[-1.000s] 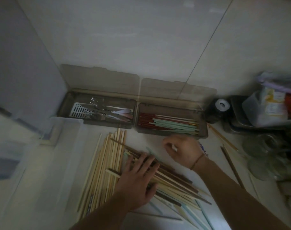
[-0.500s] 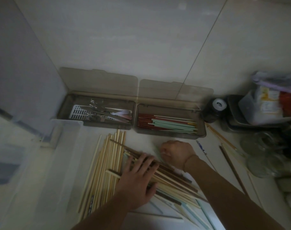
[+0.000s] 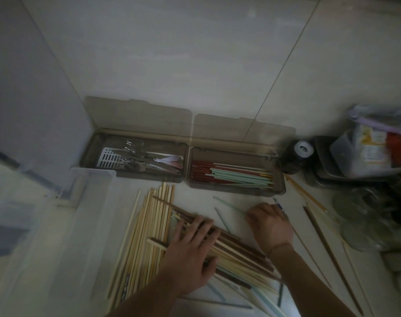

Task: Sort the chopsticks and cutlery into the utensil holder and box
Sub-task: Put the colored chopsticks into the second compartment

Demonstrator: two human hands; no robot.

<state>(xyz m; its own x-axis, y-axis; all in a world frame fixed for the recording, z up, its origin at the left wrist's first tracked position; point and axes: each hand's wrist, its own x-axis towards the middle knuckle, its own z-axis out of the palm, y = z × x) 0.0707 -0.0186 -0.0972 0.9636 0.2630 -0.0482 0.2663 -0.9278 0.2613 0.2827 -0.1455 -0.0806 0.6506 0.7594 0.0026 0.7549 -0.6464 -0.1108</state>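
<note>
Cutlery point(image 3: 147, 160) is kept in the left box point(image 3: 93, 152). The chopstick pile point(image 3: 149, 229) on the worktop is pinned by the flat left hand point(image 3: 190, 255). A teal chopstick point(image 3: 229, 205) looks pinched in the right hand's point(image 3: 271, 225) curled fingers.

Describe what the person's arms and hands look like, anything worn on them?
Both forearms are bare, with no sleeves in view and no gloves. The right hand has a thin cord bracelet round its wrist. The left hand shows no ring, watch or band. The light is dim, so finer marks cannot be told.
</note>
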